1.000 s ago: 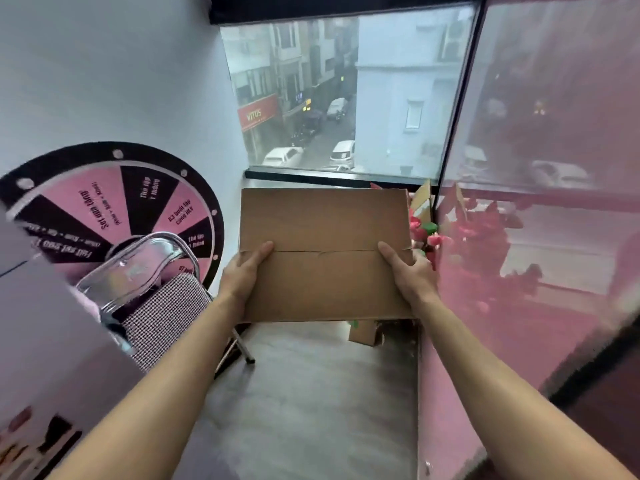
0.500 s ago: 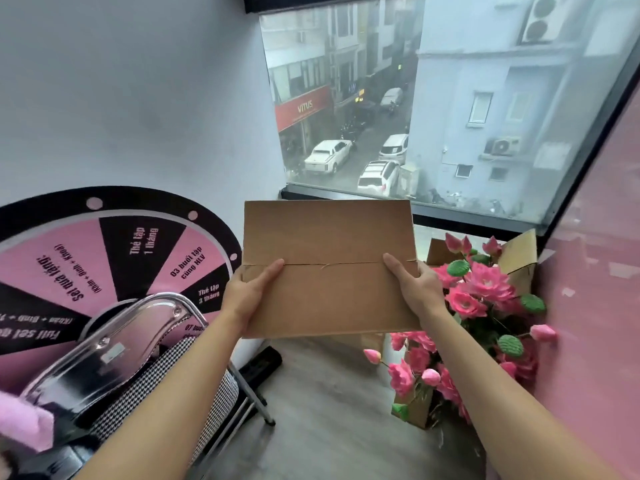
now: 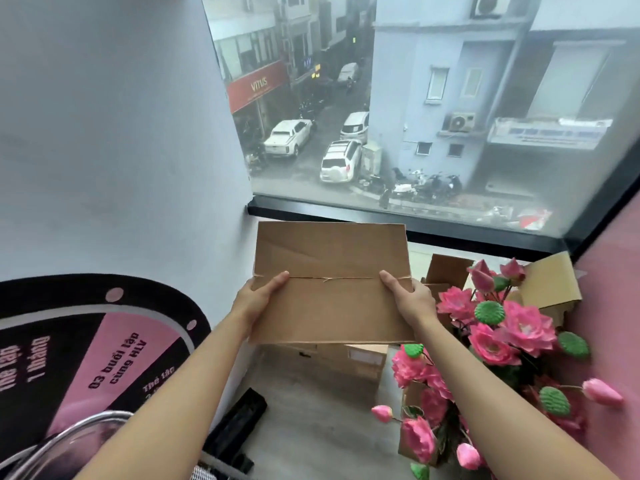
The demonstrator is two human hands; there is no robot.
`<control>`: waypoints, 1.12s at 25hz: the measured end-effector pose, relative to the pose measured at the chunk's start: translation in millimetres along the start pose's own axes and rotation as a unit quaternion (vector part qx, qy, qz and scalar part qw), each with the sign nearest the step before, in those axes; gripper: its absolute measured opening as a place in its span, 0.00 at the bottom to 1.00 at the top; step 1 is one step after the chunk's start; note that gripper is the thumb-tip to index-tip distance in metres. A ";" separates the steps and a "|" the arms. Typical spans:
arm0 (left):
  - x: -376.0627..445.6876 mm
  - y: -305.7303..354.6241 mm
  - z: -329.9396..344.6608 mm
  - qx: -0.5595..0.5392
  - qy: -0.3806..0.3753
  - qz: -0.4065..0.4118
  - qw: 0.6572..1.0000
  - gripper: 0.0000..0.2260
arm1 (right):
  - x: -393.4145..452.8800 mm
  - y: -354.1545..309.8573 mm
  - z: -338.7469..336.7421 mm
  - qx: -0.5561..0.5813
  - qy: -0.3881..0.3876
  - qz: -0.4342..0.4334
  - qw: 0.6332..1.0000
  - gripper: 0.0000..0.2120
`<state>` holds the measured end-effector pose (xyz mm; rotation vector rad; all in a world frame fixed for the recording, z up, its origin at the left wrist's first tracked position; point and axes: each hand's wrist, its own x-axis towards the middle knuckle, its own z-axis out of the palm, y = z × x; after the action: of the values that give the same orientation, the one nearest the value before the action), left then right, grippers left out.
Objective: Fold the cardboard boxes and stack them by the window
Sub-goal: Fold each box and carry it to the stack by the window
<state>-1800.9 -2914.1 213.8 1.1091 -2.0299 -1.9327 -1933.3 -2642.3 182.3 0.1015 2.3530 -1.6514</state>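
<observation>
Below held cardboard box [image 3: 332,285]: stacked boxes [image 3: 360,358]; pink flowers [image 3: 502,327] crowd right.
</observation>
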 end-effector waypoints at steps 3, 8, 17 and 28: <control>65.0 -0.2 0.4 0.009 -0.012 -0.035 0.999 0.40 | 50.4 1.5 31.6 -0.016 0.008 0.019 1.000 0.28; 190.3 -12.5 0.8 0.040 -0.014 -0.084 0.996 0.39 | 149.5 22.6 103.8 -0.037 0.000 0.067 0.997 0.32; 384.6 -67.1 -15.6 0.116 -0.035 -0.175 0.977 0.38 | 267.6 73.7 230.5 -0.087 -0.013 0.181 0.979 0.41; 529.2 -183.6 19.1 0.194 -0.007 -0.205 0.959 0.40 | 364.8 184.8 312.8 -0.078 0.012 0.247 0.966 0.36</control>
<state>-2118.0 -3186.6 -159.5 1.7293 -2.4102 -1.7320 -2191.5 -2903.4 -178.6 0.6238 2.2207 -1.2274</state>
